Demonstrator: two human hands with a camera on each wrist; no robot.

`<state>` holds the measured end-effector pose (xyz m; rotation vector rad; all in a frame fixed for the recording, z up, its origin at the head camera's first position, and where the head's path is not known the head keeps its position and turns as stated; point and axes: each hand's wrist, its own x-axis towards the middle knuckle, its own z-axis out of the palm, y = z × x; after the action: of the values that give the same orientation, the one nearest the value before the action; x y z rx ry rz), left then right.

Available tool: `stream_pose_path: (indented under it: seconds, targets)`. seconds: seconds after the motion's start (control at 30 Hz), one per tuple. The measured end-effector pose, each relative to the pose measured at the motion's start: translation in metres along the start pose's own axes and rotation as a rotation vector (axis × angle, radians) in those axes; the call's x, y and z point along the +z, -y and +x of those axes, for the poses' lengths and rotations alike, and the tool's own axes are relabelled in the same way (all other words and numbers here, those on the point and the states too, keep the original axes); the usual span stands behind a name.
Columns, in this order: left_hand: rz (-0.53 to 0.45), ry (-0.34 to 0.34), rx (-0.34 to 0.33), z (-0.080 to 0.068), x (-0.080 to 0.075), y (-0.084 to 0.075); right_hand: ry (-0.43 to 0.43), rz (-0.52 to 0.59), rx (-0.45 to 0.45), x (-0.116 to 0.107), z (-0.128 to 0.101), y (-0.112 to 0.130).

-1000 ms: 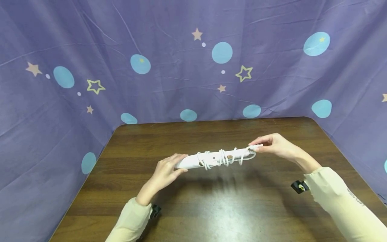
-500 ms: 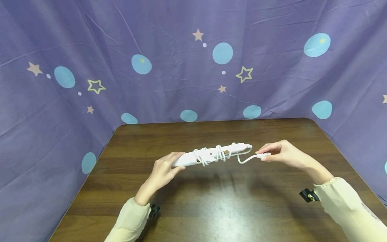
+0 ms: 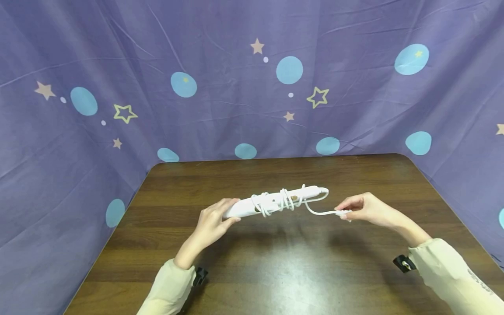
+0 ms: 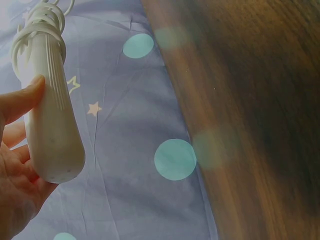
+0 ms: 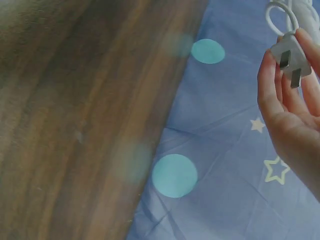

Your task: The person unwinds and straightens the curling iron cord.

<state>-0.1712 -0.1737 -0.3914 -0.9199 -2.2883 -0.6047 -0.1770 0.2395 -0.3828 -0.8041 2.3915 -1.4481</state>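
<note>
From the head view, the left hand [image 3: 210, 223] gripped one end of a white power strip [image 3: 275, 202] and held it level above the dark wooden table [image 3: 275, 262]. That likely kept the strip steady while the cord [image 3: 281, 200], wound in loops round its middle, had room to come free. The right hand [image 3: 364, 209] pinched the plug [image 3: 341, 213] just beside the strip's far end, with a short slack run of cord curving back to the strip. A purple cloth [image 3: 236, 87] with stars and blue dots hung behind and beside the table.

In the left wrist view, the thumb [image 4: 22, 97] lay along the ribbed side of the strip [image 4: 50, 115] and the palm cupped its rounded end, a firm hold. The cord loops [image 4: 37, 22] sat higher up.

In the right wrist view, the fingers [image 5: 282, 100] curled round the plug [image 5: 291, 57], its two flat prongs facing the camera. The cord [image 5: 280, 15] ran up out of sight.
</note>
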Motion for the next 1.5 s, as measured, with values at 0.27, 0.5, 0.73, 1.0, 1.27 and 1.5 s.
stream_pose_path:
  seconds: [0.27,0.5,0.73,1.0,1.27,1.5]
  targets:
    - [-0.001,0.01,-0.003,-0.002,-0.002,0.001,-0.098,-0.033,0.131,0.002,0.007,-0.011]
    - [-0.004,0.015,-0.003,-0.004,-0.002,0.002,-0.213,-0.019,0.182,0.001,0.014,-0.015]
    - [0.0,0.03,-0.007,-0.006,-0.003,0.0,-0.305,0.014,0.209,-0.003,0.02,-0.012]
    - [-0.008,0.04,-0.007,-0.007,-0.003,-0.001,-0.383,0.126,0.101,-0.022,0.031,-0.065]
    - [0.003,0.042,0.0,-0.006,0.0,0.001,-0.521,0.077,0.112,-0.051,0.05,-0.173]
    - [0.022,0.051,-0.005,-0.007,0.001,0.001,-0.396,0.276,-0.022,-0.049,0.031,-0.089]
